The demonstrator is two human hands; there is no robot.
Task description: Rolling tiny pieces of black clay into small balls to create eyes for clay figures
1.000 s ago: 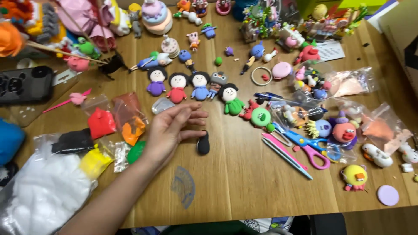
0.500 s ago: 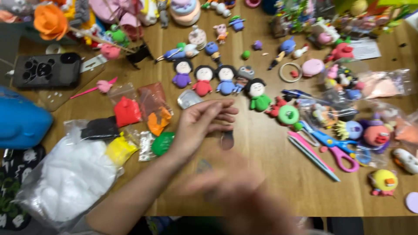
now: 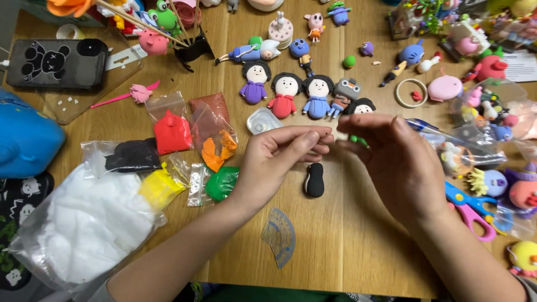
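My left hand [image 3: 279, 159] and my right hand [image 3: 391, 162] meet fingertip to fingertip above the wooden table [image 3: 347, 246]. What they pinch between them is too small to make out. Just below the fingers lies a black oval clay piece [image 3: 315, 179] on the table. A clay doll with a green body [image 3: 361, 112] sits partly hidden behind my right fingers. A clear blue-marked plastic tool [image 3: 281, 235] lies nearer the front edge.
Bags of clay sit at left: red [image 3: 170, 131], orange [image 3: 217, 148], green [image 3: 222, 183], yellow [image 3: 161, 187], black [image 3: 133, 156], white [image 3: 84, 223]. Three clay dolls [image 3: 286, 92] stand behind the hands. Pink-and-blue scissors [image 3: 472, 210] and many clay figures crowd the right. A black phone [image 3: 56, 64] lies far left.
My right hand has come into view from below and joined the left at the fingertips. The camera has moved closer and shifted left.
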